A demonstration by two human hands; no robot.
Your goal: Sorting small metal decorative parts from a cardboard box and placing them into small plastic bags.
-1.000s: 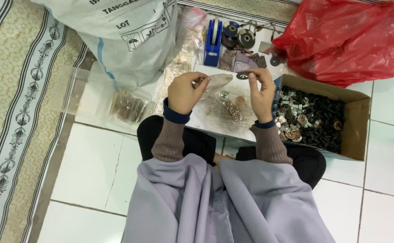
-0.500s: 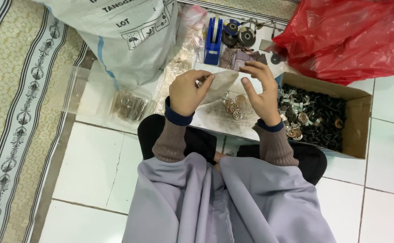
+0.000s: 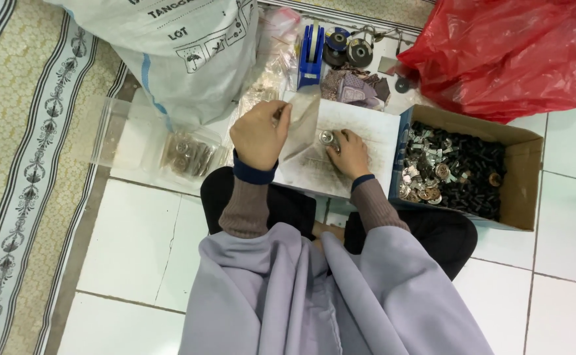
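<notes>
My left hand (image 3: 260,134) holds a small clear plastic bag (image 3: 302,125) upright by its top edge, above a white board (image 3: 367,128) that rests in front of my knees. My right hand (image 3: 349,153) lies low on the board, fingers closed around small round metal pieces (image 3: 327,137) at the bag's lower edge. An open cardboard box (image 3: 521,177) full of small metal and black parts (image 3: 449,171) stands just to the right of my right hand.
A big white printed sack (image 3: 169,52) lies at the top left, with a clear bag of metal pieces (image 3: 189,154) below it. A red plastic bag (image 3: 511,52) sits top right. A blue tape dispenser (image 3: 310,49) and tape rolls (image 3: 347,47) stand behind the board. A patterned rug (image 3: 25,164) borders the left.
My right hand has dropped from chest height down onto the board by the metal pieces. The left hand still holds up the clear bag, which now hangs emptier.
</notes>
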